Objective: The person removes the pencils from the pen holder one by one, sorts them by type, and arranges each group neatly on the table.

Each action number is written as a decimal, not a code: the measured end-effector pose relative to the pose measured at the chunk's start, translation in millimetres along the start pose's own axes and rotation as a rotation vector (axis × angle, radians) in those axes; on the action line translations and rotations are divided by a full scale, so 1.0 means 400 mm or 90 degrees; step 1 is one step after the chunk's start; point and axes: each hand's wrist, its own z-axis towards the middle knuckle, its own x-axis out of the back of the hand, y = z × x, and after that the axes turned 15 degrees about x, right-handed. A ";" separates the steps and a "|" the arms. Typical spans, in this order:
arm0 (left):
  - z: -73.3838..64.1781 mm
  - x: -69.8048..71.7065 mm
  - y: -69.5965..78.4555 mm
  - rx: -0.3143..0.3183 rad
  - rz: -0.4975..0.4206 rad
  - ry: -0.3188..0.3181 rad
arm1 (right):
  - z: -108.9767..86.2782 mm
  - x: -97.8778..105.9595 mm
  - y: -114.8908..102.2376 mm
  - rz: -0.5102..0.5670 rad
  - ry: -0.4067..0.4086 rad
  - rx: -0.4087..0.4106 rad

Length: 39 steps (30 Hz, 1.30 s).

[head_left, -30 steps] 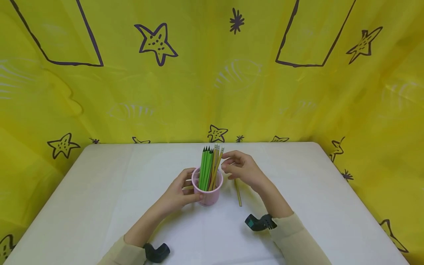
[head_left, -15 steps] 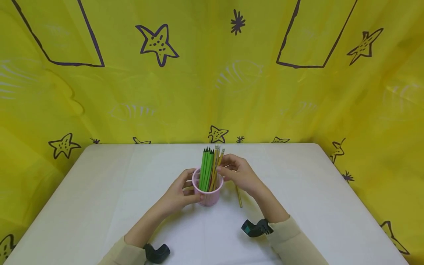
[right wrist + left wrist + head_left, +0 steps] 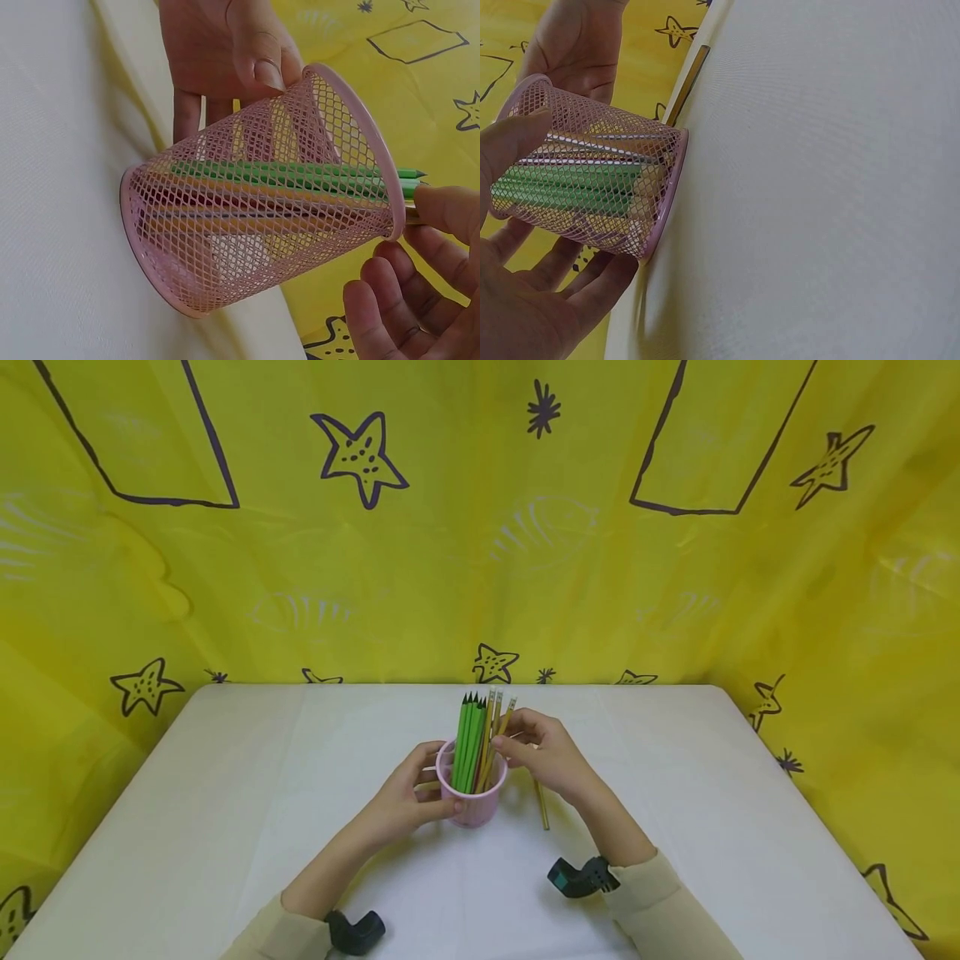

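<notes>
A pink mesh pencil cup point(image 3: 477, 810) stands upright on the white table, my left hand point(image 3: 405, 792) gripping it with the thumb on the near side and fingers around the left. Inside are several green pencils point(image 3: 467, 743) with black tips up, plus several yellow pencils point(image 3: 491, 706) with eraser ends up. At the cup's right rim, my right hand point(image 3: 546, 753) pinches the rightmost yellow pencil between thumb and forefinger. The right wrist view shows that thumb point(image 3: 442, 206) just past the rim point(image 3: 386, 161). Through the mesh, the pencils' lower ends show in the left wrist view.
One yellow pencil point(image 3: 542, 810) lies on the table right of the cup, its far part hidden by my right hand. A yellow curtain point(image 3: 450, 568) with drawn stars hangs behind the white table's point(image 3: 300, 760) far edge. Each wrist carries a black camera point(image 3: 581, 877).
My right hand has moved left and slightly down to the cup's rim and taken hold of a yellow pencil, whose top has shifted slightly right. My left hand and the cup have stayed put.
</notes>
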 end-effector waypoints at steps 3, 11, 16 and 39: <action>0.000 -0.001 0.001 0.006 0.002 0.003 | 0.000 0.000 0.000 -0.012 0.004 0.003; 0.003 0.001 -0.001 0.007 0.004 0.005 | 0.000 0.002 -0.002 -0.036 0.019 0.005; 0.003 0.001 -0.002 0.007 0.005 0.004 | 0.000 0.004 -0.003 -0.028 0.029 0.008; 0.001 0.000 0.000 0.008 -0.005 -0.001 | 0.000 0.023 -0.027 0.062 0.035 0.000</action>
